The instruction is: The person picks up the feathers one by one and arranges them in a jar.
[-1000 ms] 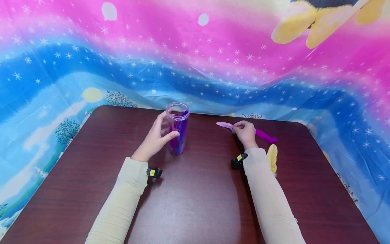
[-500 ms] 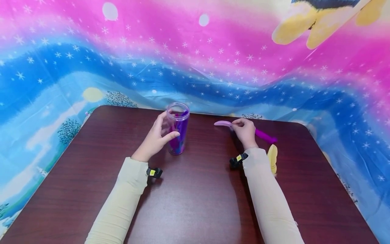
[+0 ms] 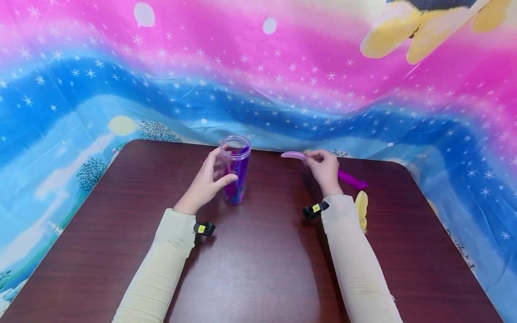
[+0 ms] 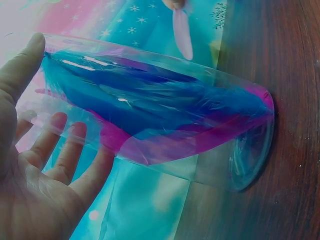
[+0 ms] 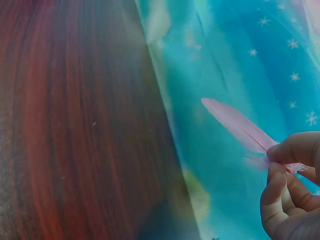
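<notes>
A clear plastic jar (image 3: 236, 175) without a lid stands upright near the table's far edge, holding blue, purple and magenta feathers (image 4: 165, 105). My left hand (image 3: 206, 181) grips it from the left, thumb in front and fingers behind. My right hand (image 3: 324, 172) is over the table to the right of the jar. Between thumb and fingertips it pinches a pale pink feather (image 5: 237, 122) near the quill end, the tip pointing left toward the jar. A magenta feather (image 3: 352, 180) lies on the table just right of that hand, and a yellow feather (image 3: 361, 211) lies beside the right forearm.
The dark brown wooden table (image 3: 250, 269) reaches back to a pink and blue printed cloth (image 3: 258, 89) hanging behind it. Each wrist wears a small black camera, such as the right wrist camera (image 3: 316, 210).
My right hand has risen slightly with the pink feather, moving up and a little left. The left hand and the jar have stayed where they were.
</notes>
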